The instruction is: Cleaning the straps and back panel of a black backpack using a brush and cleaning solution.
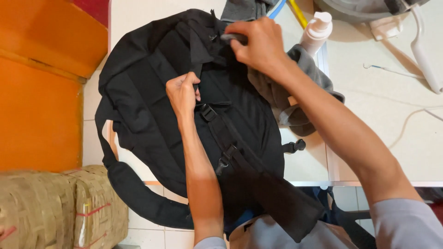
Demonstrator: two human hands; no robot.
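Pinching the strap point(199, 55) taut, left hand point(182, 94) steadies the black backpack point(152, 106); right hand point(258, 44) grips, probably, a grey cloth point(281, 87) against it.

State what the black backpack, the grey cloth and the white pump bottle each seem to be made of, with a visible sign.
Black backpack: matte woven synthetic fabric, probably nylon or polyester; it creases softly.
Grey cloth, held in the right hand: soft napped textile, perhaps microfibre; it bunches loosely.
White pump bottle: likely plastic; smooth, opaque, faintly glossy.

Black backpack point(152, 106) laid on white table point(383, 106); strap pinched by L hand point(182, 94), grey cloth point(286, 92) pressed on pack's top by R hand point(258, 44).
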